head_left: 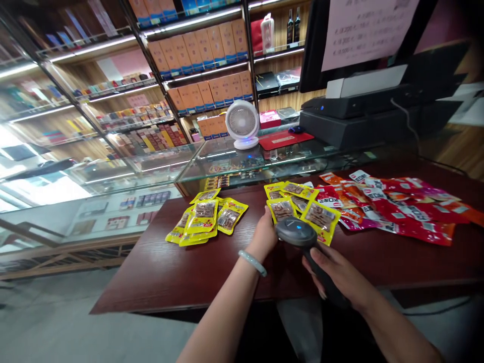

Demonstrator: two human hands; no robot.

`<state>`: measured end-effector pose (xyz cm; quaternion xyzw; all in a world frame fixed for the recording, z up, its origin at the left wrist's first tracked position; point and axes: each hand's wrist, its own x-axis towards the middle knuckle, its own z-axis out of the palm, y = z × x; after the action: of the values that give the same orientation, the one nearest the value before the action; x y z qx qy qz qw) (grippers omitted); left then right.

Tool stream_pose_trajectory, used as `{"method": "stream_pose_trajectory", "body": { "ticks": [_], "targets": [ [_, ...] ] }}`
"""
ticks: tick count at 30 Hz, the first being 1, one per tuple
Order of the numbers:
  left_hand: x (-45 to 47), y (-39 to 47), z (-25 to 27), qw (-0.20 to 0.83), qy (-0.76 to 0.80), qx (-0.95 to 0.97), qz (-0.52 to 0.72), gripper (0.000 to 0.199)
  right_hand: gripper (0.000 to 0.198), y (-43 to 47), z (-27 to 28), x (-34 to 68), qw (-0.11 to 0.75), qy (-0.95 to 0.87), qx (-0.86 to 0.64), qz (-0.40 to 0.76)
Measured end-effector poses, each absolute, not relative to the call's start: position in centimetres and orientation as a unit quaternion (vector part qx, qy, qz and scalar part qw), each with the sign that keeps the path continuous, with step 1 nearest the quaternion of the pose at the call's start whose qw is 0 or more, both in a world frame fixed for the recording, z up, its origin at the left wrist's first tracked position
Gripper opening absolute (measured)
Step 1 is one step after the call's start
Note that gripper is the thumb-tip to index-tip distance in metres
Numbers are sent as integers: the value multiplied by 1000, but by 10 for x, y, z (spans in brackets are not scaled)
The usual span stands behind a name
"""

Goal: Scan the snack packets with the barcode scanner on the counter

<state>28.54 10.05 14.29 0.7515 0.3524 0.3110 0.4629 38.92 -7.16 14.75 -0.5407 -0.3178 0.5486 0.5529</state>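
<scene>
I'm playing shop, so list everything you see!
Table: one, dark red, foreground
Yellow packets: many, yellow, table left, middle
Other packets: many, red/orange/pink, table right
Scanner: one, grey, above table
Fan: one, white, glass counter
Mat: one, red, glass counter
Mouse: one, dark, mat edge
Monitor: one, black, upper right
Equipment: some, black, right
Boxes: many, orange, shelves
Bottles: two, dark, shelves
Bracelet: one, pale, left arm
Left fingers: some, bare, by yellow packet
Right fingers: some, bare, around scanner

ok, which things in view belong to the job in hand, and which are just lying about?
Part of it:
scanner, in the right grip
yellow packets, the nearest by the left grip
red packets, probably

Just about, it seems:
fan
mouse
red mat
orange boxes
</scene>
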Motion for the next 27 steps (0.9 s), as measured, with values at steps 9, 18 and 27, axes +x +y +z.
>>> {"method": "stream_pose_trajectory", "body": {
  "ticks": [9, 18, 27],
  "targets": [
    [212, 155, 175, -2, 503, 850, 155, 55, 46, -69, 148, 388, 553, -324, -506, 578],
    [187, 181, 196, -92, 539, 837, -6, 52, 41, -66, 148, 381, 550, -348, -489, 580],
    [193, 204, 216, -60, 548, 831, -67, 41, 38, -68, 148, 382, 548, -350, -489, 581]
  ]
}}
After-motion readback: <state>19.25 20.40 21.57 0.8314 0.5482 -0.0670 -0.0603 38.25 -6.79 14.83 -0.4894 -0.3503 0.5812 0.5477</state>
